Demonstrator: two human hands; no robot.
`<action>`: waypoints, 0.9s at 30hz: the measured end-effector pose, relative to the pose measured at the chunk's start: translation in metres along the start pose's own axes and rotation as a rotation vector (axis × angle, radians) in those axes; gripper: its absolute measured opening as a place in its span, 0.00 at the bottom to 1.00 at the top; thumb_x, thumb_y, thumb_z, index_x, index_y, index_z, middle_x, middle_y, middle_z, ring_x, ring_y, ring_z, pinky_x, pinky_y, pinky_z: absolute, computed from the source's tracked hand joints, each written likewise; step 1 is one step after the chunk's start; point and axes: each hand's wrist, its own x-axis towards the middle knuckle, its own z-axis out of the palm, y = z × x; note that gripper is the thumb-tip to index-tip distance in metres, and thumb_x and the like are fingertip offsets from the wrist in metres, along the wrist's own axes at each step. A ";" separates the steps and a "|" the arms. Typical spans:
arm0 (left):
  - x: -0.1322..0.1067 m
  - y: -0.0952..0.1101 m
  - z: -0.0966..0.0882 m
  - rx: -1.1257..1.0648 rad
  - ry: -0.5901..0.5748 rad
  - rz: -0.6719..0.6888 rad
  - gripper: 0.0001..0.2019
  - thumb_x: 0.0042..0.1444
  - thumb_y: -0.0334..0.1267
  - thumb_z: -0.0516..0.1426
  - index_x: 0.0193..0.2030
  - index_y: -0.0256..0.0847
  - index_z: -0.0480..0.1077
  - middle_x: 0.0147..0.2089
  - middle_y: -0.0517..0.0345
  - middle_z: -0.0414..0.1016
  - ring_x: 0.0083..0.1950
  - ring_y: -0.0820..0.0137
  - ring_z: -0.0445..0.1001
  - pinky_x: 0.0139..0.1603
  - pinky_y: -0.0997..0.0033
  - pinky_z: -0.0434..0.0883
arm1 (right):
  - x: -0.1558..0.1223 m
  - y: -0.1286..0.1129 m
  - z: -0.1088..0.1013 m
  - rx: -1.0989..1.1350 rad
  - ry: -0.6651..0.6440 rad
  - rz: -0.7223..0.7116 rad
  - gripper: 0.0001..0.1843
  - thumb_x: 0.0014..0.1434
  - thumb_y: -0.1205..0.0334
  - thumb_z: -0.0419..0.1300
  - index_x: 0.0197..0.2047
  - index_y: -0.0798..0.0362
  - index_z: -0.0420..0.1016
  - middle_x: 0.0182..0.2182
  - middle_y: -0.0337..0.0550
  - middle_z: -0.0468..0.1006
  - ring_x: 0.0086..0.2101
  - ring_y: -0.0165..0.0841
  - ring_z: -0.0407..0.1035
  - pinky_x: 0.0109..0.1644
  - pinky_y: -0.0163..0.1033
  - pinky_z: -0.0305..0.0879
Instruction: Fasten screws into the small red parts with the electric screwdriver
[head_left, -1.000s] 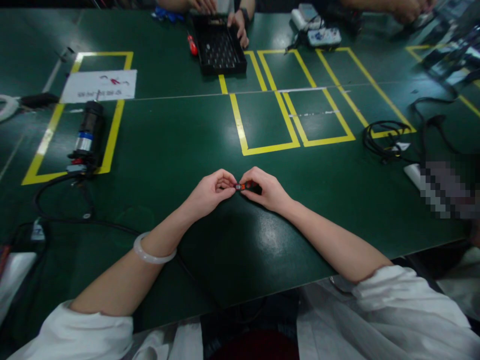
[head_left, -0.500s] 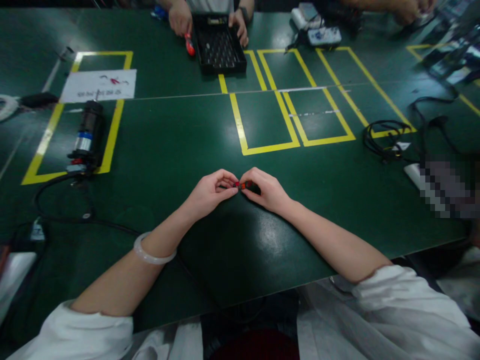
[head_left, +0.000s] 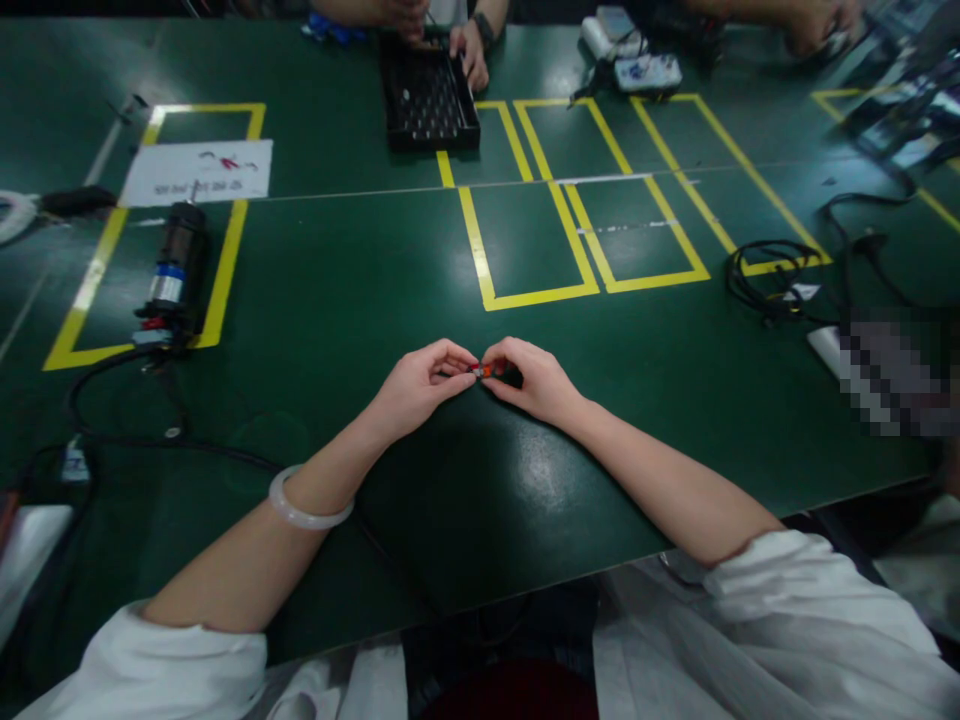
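Note:
Over the green table (head_left: 360,260), my left hand (head_left: 424,385) and my right hand (head_left: 534,380) meet fingertip to fingertip. Between them is a small red and orange piece (head_left: 482,371), too small for me to make out its kind. My left thumb and fingers pinch its red end, and my right thumb and fingers close on the orange end. The fingers hide most of it. A pale bangle (head_left: 309,505) circles my left wrist.
An electric screwdriver (head_left: 174,265) with a black cable lies at left beside a paper label (head_left: 199,170). Across the table, a person's hand (head_left: 470,55) steadies a black tray (head_left: 431,135). A coiled cable (head_left: 772,275) and yellow tape outlines are at right.
My hands stay almost still, the small piece pinched between them. Across the table, the co-worker's black tray has shifted slightly left, and the red-handled tool beside it is out of sight.

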 end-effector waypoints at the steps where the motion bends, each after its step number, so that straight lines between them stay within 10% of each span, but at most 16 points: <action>1: 0.000 0.000 0.000 -0.001 -0.004 -0.008 0.16 0.57 0.45 0.65 0.46 0.35 0.74 0.42 0.50 0.78 0.42 0.67 0.76 0.46 0.66 0.73 | 0.000 0.000 0.000 0.011 -0.001 0.004 0.05 0.62 0.66 0.61 0.42 0.51 0.71 0.36 0.41 0.75 0.36 0.34 0.70 0.43 0.39 0.66; 15: 0.003 0.008 -0.020 0.362 0.043 0.135 0.22 0.59 0.52 0.62 0.53 0.38 0.73 0.53 0.49 0.76 0.55 0.60 0.75 0.59 0.60 0.70 | 0.001 0.001 -0.002 0.194 -0.005 0.027 0.06 0.61 0.66 0.63 0.43 0.53 0.73 0.34 0.39 0.76 0.33 0.30 0.71 0.39 0.35 0.67; 20: 0.006 0.007 -0.088 0.905 0.396 0.079 0.27 0.63 0.51 0.57 0.63 0.35 0.69 0.61 0.44 0.71 0.63 0.54 0.68 0.66 0.54 0.64 | 0.001 0.000 -0.003 0.233 -0.009 0.057 0.07 0.61 0.65 0.64 0.43 0.53 0.73 0.33 0.38 0.76 0.32 0.29 0.71 0.38 0.35 0.67; 27: -0.032 -0.020 -0.202 1.252 0.848 -0.406 0.37 0.60 0.57 0.56 0.68 0.32 0.60 0.71 0.40 0.60 0.70 0.45 0.59 0.70 0.40 0.57 | 0.001 0.000 -0.003 0.250 -0.024 0.090 0.07 0.62 0.64 0.63 0.43 0.53 0.73 0.32 0.38 0.76 0.31 0.28 0.70 0.38 0.35 0.67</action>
